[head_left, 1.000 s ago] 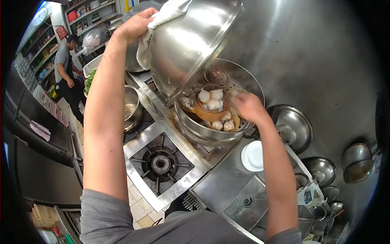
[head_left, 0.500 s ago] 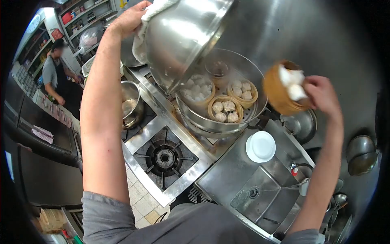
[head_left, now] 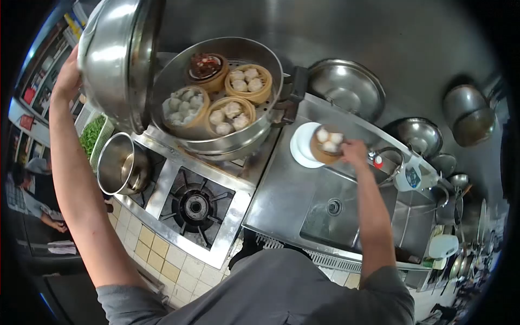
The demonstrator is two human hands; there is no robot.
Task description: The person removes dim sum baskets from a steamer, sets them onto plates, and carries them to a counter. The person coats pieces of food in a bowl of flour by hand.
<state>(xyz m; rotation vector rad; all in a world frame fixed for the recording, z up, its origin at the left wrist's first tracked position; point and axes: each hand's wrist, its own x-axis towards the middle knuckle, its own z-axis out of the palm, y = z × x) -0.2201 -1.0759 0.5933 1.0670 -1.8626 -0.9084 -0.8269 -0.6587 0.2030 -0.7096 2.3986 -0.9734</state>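
Note:
My left hand point(head_left: 68, 77) grips the large domed steel lid point(head_left: 111, 62) through a white cloth point(head_left: 86, 40), holding it tilted beside the steamer pot point(head_left: 216, 145). Inside the pot sit several bamboo steamer baskets: one of pale dumplings point(head_left: 184, 108), two of round dumplings point(head_left: 231, 118) point(head_left: 248, 80), and one with dark reddish food point(head_left: 206, 66). On the right, my right hand point(head_left: 355, 152) is closed on the edge of a small bamboo steamer basket point(head_left: 324, 154) holding several white buns. This basket is over the right part of the white plates point(head_left: 300, 149); whether it touches them I cannot tell.
A gas burner point(head_left: 196, 207) and a steel pot point(head_left: 123, 165) are at front left, near a basket of greens point(head_left: 93, 135). The sink point(head_left: 330, 216) and faucet point(head_left: 387, 153) lie right. Steel bowls point(head_left: 346, 89) line the back wall. A person point(head_left: 40, 189) stands far left.
My right hand has brought the basket of buns down and left, from beside the pot to over the white plates. The view has shifted. The lid stays raised in my left hand.

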